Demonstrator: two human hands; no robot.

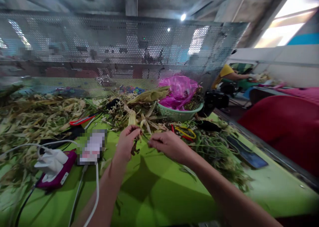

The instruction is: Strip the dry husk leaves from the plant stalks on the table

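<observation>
Prob. mid-handling a dark shrivelled strip (136, 149), pinched in L hand (126, 142) fingers at centre of view, just above smooth lime-green surface (179, 200). Toward 3 o'clock, R hand (169, 146) w/ fingers drawn together; can't tell if gripping a strand. For next move, prob. needs light, steady two-handed pinch, given brittle look. Near 12, broad papery corn husk (151, 95); at 2, perforated mint plastic basket (178, 114) w/ shiny crinkled magenta bag (178, 87); farther at 3, wiry tangled green stems (221, 157); at 9–10, heap of curled dry husks (47, 117), approx. ribbon-like

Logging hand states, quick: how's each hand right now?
Left hand: closed, apparently pinching a dark brown, shrivelled plant scrap.
Right hand: curled closed; whether holding anything, unclear.
</observation>
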